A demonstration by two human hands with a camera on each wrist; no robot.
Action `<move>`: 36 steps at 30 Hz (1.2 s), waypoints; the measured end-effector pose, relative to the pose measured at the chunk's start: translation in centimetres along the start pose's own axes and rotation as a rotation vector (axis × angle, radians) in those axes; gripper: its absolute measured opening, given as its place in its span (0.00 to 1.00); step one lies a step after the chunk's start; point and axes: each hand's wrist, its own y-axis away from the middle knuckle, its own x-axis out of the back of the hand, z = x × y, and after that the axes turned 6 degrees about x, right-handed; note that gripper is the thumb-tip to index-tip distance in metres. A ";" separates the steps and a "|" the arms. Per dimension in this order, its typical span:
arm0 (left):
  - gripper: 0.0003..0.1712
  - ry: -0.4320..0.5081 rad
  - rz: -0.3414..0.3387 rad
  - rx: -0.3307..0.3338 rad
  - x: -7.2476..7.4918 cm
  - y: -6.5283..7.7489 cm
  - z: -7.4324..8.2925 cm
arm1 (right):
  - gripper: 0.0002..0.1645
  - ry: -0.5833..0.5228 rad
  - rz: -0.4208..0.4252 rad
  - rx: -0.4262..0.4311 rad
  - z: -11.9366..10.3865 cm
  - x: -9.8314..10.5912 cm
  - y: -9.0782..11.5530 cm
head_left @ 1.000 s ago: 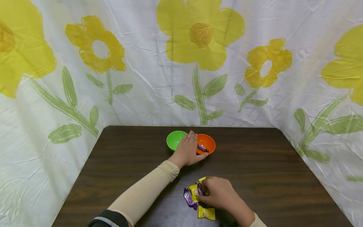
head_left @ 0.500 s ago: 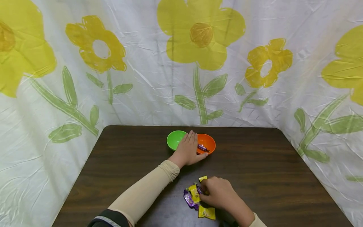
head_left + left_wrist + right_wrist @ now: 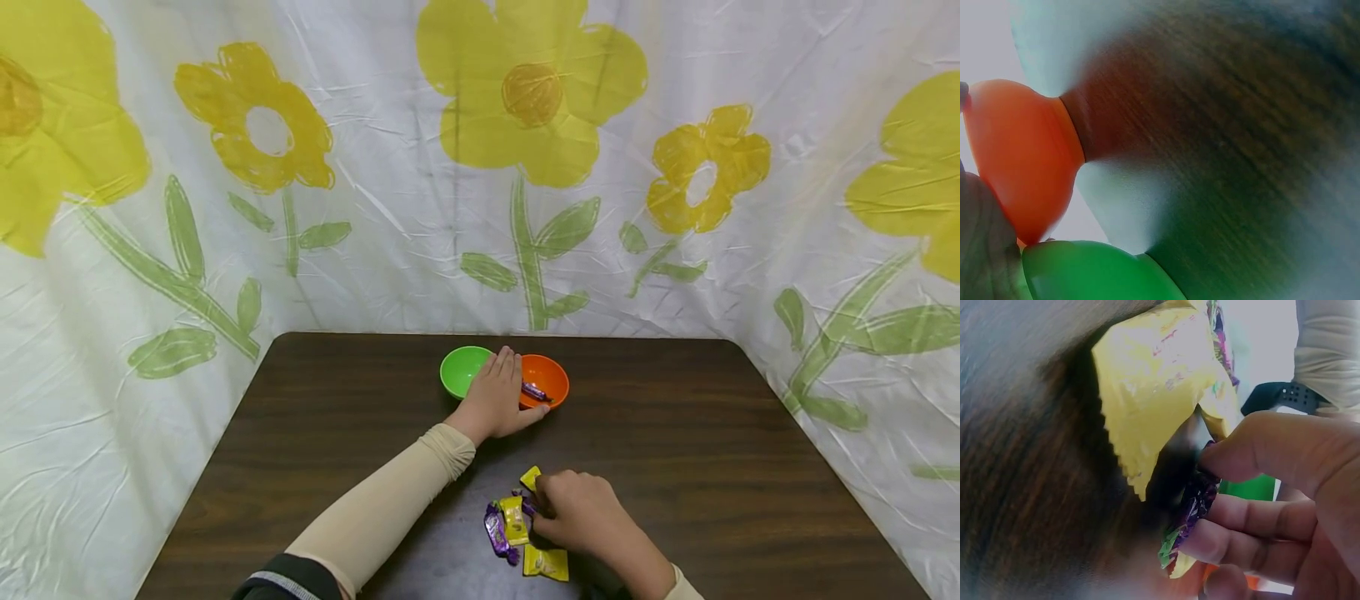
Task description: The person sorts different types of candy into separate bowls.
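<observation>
My left hand (image 3: 495, 398) lies over the touching rims of a green bowl (image 3: 459, 372) and an orange bowl (image 3: 553, 377), fingers straight, thumb out along the orange one. Inside the orange bowl lies a purple-wrapped candy (image 3: 535, 391). My right hand (image 3: 583, 512) is at a small pile of candies near the front. In the right wrist view its thumb and fingers pinch a purple-wrapped candy (image 3: 1196, 501). Around it lie yellow-wrapped candies (image 3: 514, 521) and another purple one (image 3: 496, 530). The palm hides part of both bowls.
A single yellow candy (image 3: 546, 562) lies at the pile's near side, and another yellow candy (image 3: 530, 477) at its far side. The dark wooden table (image 3: 712, 450) ends at a white flowered curtain (image 3: 390, 250). A wristband (image 3: 1282, 394) shows in the right wrist view.
In the pile, the middle yellow candy and the purple one beside it have shifted slightly. My right fingers have drawn a little to the right. The left hand stays put.
</observation>
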 end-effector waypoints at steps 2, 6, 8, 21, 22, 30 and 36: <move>0.61 -0.001 0.003 0.000 0.0 0.0 0.0 | 0.21 -0.004 -0.006 -0.009 -0.1 0.1 0.1; 0.61 0.003 0.010 0.001 -0.2 -0.1 0.0 | 0.21 0.010 0.001 -0.022 -0.1 0.0 0.3; 0.61 0.002 0.011 0.001 -0.2 -0.2 0.0 | 0.22 0.015 0.004 -0.033 -0.1 0.1 0.4; 0.62 0.008 0.005 -0.006 -0.3 -0.1 -0.1 | 0.19 -0.026 -0.056 -0.005 0.4 0.5 0.9; 0.62 0.009 0.005 -0.007 -0.2 -0.1 -0.1 | 0.19 -0.021 -0.054 0.005 0.5 0.5 0.9; 0.61 0.001 0.000 -0.006 -0.2 -0.1 -0.1 | 0.15 -0.006 -0.008 0.035 0.8 1.1 1.4; 0.61 -0.001 -0.001 -0.006 -0.2 -0.1 -0.1 | 0.12 0.032 0.057 0.025 1.6 1.6 1.5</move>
